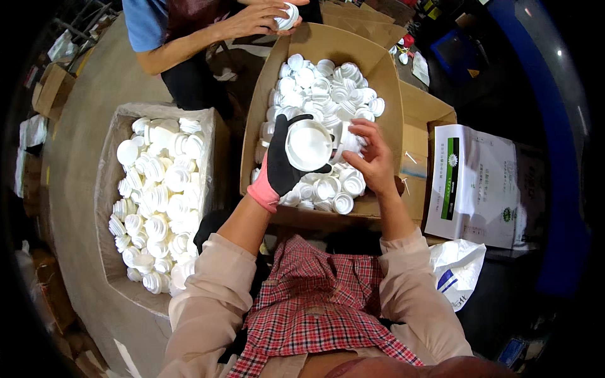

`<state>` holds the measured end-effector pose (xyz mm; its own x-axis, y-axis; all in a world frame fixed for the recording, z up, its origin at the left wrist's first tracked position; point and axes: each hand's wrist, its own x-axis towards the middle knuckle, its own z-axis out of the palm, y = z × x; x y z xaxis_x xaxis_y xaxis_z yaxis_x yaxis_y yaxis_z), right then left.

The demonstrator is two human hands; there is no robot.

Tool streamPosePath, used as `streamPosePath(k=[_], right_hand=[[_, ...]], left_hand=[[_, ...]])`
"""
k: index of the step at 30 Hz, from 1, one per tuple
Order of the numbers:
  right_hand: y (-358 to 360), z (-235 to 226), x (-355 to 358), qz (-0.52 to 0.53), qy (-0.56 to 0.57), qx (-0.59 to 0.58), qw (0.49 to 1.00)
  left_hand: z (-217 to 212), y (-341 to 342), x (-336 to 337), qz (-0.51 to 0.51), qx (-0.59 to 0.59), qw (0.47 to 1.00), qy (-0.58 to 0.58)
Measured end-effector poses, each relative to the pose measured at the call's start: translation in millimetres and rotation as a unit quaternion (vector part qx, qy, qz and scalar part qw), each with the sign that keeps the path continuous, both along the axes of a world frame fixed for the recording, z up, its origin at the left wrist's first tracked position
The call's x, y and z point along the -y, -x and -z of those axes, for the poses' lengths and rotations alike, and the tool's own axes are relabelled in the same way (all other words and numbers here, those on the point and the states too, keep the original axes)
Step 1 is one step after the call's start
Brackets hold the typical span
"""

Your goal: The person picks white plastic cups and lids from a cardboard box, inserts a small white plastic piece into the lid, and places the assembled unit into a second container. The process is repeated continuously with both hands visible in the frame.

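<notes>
My left hand [282, 165], in a black and pink glove, grips a round white plastic cap [308, 145] with its hollow side facing me. My bare right hand [373, 159] is just right of it, fingers curled and touching a small white cap [350, 142] beside the held one. Both hands hover over an open cardboard box [386, 82] filled with several white caps [321, 82]. Whether the right hand grips that small cap is unclear.
A second box [107, 157], lined with plastic and heaped with white caps, stands at my left. Across from me another person's hands [261, 17] hold a white cap. Printed paper sheets [479, 183] and a white plastic bag [458, 268] lie at my right.
</notes>
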<state>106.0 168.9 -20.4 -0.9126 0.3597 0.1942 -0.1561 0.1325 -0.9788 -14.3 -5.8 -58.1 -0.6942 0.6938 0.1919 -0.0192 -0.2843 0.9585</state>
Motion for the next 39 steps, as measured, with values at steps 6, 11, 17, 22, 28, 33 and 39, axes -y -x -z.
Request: streamPosePath(k=[6,11,17,22,28,33,39], right_hand=[[1,-15,13,-0.004,-0.098,-0.022,0.995],[4,-20,19,-0.065,-0.277,-0.011,0.959],[1,-19,21,-0.011,-0.334,-0.049,0.941],[2,-18,24,-0.014,-0.343,-0.051,0.938],[2,-23,27,-0.016,-0.372,-0.054,0.927],[2,-20,28,-0.021,-0.353,-0.042,0.934],[1,-17,19,-0.031,-0.298,-0.05,0.953]], left_hand=[[-22,-7,-4,0.019,-0.132,0.986,0.101],[-15,-5,-6,0.023,-0.18,0.98,0.081],[-25,-9,-8,0.045,-0.12,0.99,0.055],[-23,-10,-7,0.043,-0.11,0.991,0.056],[-25,-8,-4,0.031,-0.167,0.983,0.072],[-22,-9,-3,0.041,-0.152,0.986,0.059],[-46,-14,-5,0.152,0.186,0.971,0.004]])
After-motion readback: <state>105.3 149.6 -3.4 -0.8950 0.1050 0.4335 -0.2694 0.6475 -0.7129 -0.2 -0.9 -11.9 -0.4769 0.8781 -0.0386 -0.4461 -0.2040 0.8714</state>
